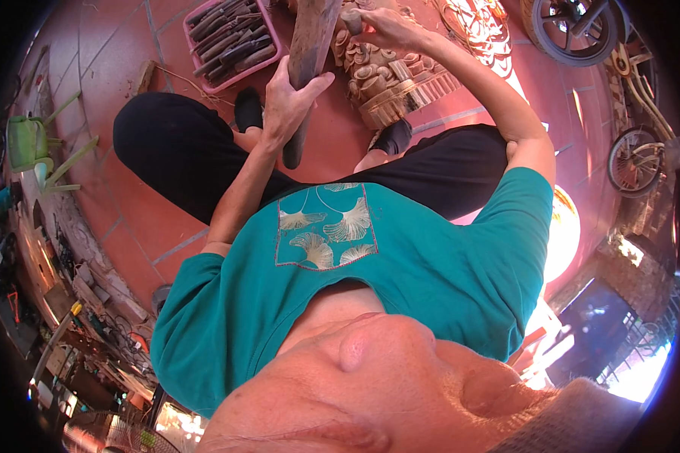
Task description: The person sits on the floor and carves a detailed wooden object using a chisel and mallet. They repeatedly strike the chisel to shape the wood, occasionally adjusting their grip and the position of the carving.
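Note:
My left hand [291, 100] is closed round a long, weathered wooden mallet [311, 45] shaped like a club. Its thick end runs past the top edge, and its narrow dark end points down toward my lap. To the right of it, my right hand [389, 30] pinches a small tan, tapered piece [351, 22] between thumb and fingers; it could be a tool's handle end, but I cannot tell. Beneath that hand lies a carved block of wood [389, 83] with curled relief, on the floor between my feet.
A pink basket [278, 54] of wood-handled carving tools [230, 41] stands at the far left of the block. More pale openwork carving [476, 30] lies to its right. A green plastic stool [29, 143] is at left, wheels [570, 30] at far right. Red tiles [121, 189] cover the floor.

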Demonstrator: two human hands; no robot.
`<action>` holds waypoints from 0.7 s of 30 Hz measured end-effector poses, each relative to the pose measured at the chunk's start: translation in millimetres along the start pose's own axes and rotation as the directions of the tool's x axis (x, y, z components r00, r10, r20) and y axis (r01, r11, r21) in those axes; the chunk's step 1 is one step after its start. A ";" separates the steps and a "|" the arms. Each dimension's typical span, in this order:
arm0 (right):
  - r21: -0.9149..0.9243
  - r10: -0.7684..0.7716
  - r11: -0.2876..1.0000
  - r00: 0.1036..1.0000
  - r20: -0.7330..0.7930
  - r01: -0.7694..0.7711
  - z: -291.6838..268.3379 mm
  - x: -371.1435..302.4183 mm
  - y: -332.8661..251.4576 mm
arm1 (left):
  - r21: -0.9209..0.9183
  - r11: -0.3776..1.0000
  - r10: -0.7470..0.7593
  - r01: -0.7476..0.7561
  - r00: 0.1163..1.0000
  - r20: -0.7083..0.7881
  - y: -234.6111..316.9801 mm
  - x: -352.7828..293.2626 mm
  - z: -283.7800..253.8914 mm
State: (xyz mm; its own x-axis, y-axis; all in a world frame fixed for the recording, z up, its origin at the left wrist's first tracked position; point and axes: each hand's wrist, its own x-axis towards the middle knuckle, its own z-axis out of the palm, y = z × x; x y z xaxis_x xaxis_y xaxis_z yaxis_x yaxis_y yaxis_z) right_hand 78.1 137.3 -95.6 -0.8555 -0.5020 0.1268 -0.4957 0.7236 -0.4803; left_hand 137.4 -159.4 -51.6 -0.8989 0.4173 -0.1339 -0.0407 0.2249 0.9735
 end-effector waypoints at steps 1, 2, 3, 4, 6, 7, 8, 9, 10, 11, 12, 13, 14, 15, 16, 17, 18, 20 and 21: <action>0.000 -0.004 1.000 1.000 0.002 0.004 0.5 0.6 0.2 | -0.014 1.000 0.004 -0.004 1.000 -0.002 0.0 -0.7 -0.1; -0.001 -0.007 1.000 1.000 0.005 0.007 1.1 1.6 0.4 | -0.027 1.000 0.008 -0.008 1.000 -0.004 -0.1 -1.7 -0.1; -0.001 -0.014 1.000 1.000 0.008 0.014 -0.5 3.9 -2.8 | -0.041 0.999 0.012 -0.012 1.000 -0.009 -0.6 -2.5 -0.1; 0.010 -0.025 1.000 0.999 0.022 0.025 -2.6 5.2 -6.0 | -0.054 0.998 0.012 -0.013 1.000 -0.014 -1.4 -3.3 0.0; 0.032 -0.045 0.999 0.998 0.047 0.043 -6.4 6.6 -11.2 | -0.080 0.997 0.013 -0.015 1.000 -0.022 -3.5 -4.8 1.0; 0.028 -0.057 0.998 0.996 0.069 0.055 -6.8 8.2 -10.1 | -0.091 0.996 0.007 -0.009 1.000 -0.013 -5.4 -4.8 1.5; 0.023 -0.069 0.997 0.993 0.091 0.067 -7.5 10.8 -8.0 | -0.101 0.995 0.002 -0.003 1.000 -0.004 -8.3 -4.0 2.1; 0.019 -0.081 0.997 0.990 0.115 0.079 -7.9 12.4 -6.2 | -0.113 0.994 -0.003 0.004 1.000 0.005 -11.1 -3.6 3.3; 0.011 -0.074 0.997 0.991 0.110 0.073 -7.2 13.5 -5.2 | -0.108 0.994 -0.021 0.024 0.999 0.034 -13.8 -3.2 4.7; 0.004 -0.066 0.998 0.992 0.104 0.066 -5.7 14.4 -4.6 | -0.102 0.994 -0.038 0.045 0.997 0.063 -16.4 -2.8 6.3; -0.005 -0.061 0.998 0.993 0.098 0.062 -4.7 15.9 -4.5 | -0.095 0.993 -0.054 0.062 0.994 0.090 -17.9 -2.0 6.8; -0.024 -0.044 0.999 0.993 0.106 0.047 -3.1 16.7 -4.8 | -0.112 0.992 -0.050 0.060 0.995 0.086 -18.6 -1.5 6.6; -0.043 -0.027 0.999 0.993 0.115 0.032 -1.3 17.3 -5.3 | -0.129 0.990 -0.047 0.057 0.996 0.081 -18.9 -1.2 6.3; -0.061 -0.009 0.998 0.992 0.123 0.017 -0.9 18.3 -7.6 | -0.146 0.988 -0.045 0.056 0.996 0.077 -18.9 -1.3 6.1; -0.073 -0.006 0.997 0.992 0.125 0.016 -1.5 18.9 -9.4 | -0.150 0.988 -0.029 0.037 0.998 0.055 -18.2 -2.0 5.8; -0.085 -0.004 0.996 0.992 0.127 0.015 -2.4 18.8 -11.1 | -0.153 0.988 -0.013 0.018 0.999 0.034 -16.4 -3.1 5.4; -0.095 -0.001 0.995 0.991 0.130 0.014 -3.5 18.8 -14.4 | -0.156 0.988 0.002 0.000 1.000 0.012 -15.9 -4.8 5.4; -0.063 -0.030 0.997 0.994 0.108 0.037 -7.3 20.0 -19.8 | -0.201 0.977 0.058 -0.066 0.997 -0.046 -19.5 -5.7 10.8; -0.051 -0.043 0.998 0.995 0.096 0.048 -9.5 20.2 -20.9 | -0.222 0.970 0.088 -0.102 0.993 -0.074 -21.0 -5.0 12.7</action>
State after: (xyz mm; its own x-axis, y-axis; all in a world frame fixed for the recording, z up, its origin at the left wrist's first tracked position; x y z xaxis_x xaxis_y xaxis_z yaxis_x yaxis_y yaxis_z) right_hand 69.7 116.6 -74.7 -0.8154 -0.5754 0.0637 -0.5429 0.7219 -0.4292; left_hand 148.2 -155.0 -73.7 -0.9288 0.3691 -0.0339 -0.0446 -0.0204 0.9988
